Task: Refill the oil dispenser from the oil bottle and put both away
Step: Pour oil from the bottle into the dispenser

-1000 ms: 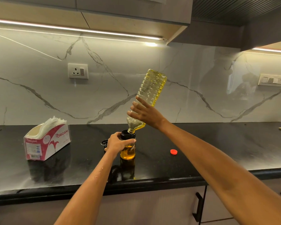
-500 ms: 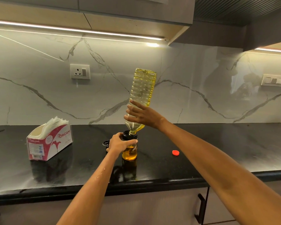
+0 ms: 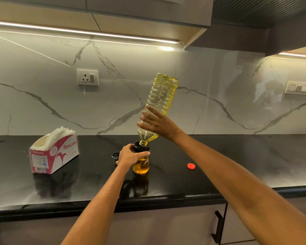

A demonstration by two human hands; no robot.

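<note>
Red cap (image 3: 191,166) and tissue box (image 3: 54,153) flanking the gripped oil dispenser (image 3: 141,161).

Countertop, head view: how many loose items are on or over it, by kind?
Oil bottle: 1
Oil dispenser: 1
Caps or lids: 2, red cap and black lid
Tissue box: 1
Total: 5

Both arms extended; left hand (image 3: 131,155) low, right hand (image 3: 157,123) raised.

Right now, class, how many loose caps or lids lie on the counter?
2. The red cap lies on the black counter, right of the dispenser. A black lid lies left of it, partly hidden behind the left hand.
</note>
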